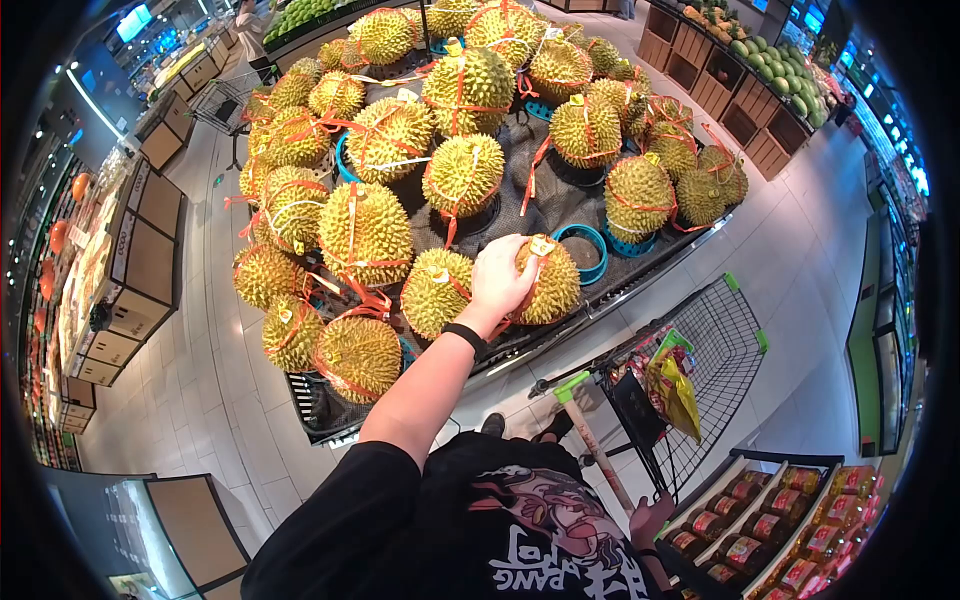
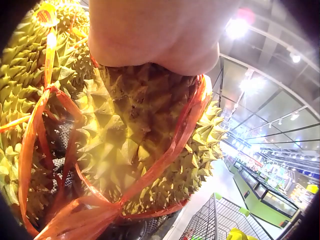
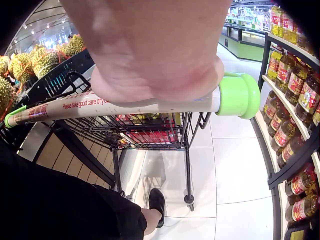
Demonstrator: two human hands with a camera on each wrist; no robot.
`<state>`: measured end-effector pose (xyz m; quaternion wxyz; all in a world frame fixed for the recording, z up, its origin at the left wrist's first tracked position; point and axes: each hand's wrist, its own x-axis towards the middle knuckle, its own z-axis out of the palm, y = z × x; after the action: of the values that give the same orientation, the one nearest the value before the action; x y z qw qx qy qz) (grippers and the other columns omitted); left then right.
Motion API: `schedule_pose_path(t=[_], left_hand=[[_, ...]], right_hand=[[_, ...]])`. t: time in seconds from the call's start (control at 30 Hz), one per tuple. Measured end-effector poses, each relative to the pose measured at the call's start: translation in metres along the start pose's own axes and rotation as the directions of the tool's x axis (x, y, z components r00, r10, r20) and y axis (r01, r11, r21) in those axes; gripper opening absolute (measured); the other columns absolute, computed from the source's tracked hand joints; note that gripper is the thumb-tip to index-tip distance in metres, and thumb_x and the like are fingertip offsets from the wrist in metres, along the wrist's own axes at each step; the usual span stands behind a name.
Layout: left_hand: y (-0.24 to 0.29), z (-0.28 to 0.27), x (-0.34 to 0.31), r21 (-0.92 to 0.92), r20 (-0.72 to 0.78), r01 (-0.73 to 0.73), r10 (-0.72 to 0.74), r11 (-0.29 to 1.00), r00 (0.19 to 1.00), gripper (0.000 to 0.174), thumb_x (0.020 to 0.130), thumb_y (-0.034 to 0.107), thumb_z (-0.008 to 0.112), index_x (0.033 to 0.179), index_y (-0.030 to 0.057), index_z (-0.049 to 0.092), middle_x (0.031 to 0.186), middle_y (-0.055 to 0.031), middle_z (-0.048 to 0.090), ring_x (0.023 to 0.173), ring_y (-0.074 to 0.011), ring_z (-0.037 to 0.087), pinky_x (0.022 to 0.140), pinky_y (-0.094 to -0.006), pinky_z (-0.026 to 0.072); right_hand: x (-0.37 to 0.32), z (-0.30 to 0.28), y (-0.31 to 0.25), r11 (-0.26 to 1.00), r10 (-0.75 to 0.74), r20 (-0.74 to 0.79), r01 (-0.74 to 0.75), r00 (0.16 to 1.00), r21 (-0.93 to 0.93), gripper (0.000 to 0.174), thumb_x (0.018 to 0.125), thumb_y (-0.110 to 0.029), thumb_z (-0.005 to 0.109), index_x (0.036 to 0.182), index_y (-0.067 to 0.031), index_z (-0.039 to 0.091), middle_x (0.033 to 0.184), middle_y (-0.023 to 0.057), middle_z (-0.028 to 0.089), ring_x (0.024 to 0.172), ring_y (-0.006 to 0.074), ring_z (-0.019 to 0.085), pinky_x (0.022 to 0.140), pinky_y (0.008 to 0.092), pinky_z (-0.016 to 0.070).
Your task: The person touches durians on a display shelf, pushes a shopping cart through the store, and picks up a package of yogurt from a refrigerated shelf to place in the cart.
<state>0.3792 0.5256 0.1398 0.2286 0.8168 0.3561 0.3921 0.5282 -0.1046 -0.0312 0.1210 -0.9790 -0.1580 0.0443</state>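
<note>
My left hand (image 1: 503,275), a black band round its wrist, grips a spiky yellow-green durian (image 1: 553,285) at the front edge of the display. Its fingers bend over the top of the fruit, by a small yellow label. Orange ribbon (image 2: 170,155) wraps this durian in the left wrist view, where the heel of the hand covers its upper part and the fingers are hidden. Down at the lower right, my right hand (image 1: 650,520) holds the handle (image 3: 65,106) of a shopping cart (image 1: 715,345) near its green end cap (image 3: 239,95); its fingers are hidden in the right wrist view.
Many ribbon-tied durians (image 1: 365,235) cover the dark display, some on round stands. A bare blue ring (image 1: 582,252) sits right of the held fruit. The cart carries a yellow bag (image 1: 675,395). Shelves of oil bottles (image 3: 285,132) stand on the right, close to the cart.
</note>
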Motion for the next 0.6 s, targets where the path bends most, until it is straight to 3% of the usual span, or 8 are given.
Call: schedule_pose_path(t=[0.57,0.6], left_hand=[[0.006,-0.004,0.001,0.013,0.008,0.023,-0.024,1.0,1.0,0.039,0.093,0.026,0.074,0.123,0.001,0.073,0.127,-0.0202,0.073,0.121,-0.0384,0.068,0.109,-0.0467,0.0519],[0.006,-0.004,0.001,0.013,0.008,0.023,-0.024,1.0,1.0,0.039,0.093,0.026,0.074,0.123,0.001,0.073,0.127,-0.0202,0.073,0.121,-0.0384,0.068,0.109,-0.0467,0.0519]], right_hand=[[-0.001,-0.007,-0.006,0.999,-0.041,-0.035,0.041,0.999,-0.024,0.061,0.083,-0.01,0.079,0.138,0.0058,0.054,0.132,0.0252,0.06,0.131,0.0435,0.05,0.117,0.0525,0.0375],[0.0,-0.01,-0.008,1.0,-0.001,0.027,0.001,1.0,-0.019,0.062,0.087,-0.01,0.077,0.141,0.0066,0.052,0.138,0.0263,0.056,0.136,0.0439,0.047,0.119,0.052,0.036]])
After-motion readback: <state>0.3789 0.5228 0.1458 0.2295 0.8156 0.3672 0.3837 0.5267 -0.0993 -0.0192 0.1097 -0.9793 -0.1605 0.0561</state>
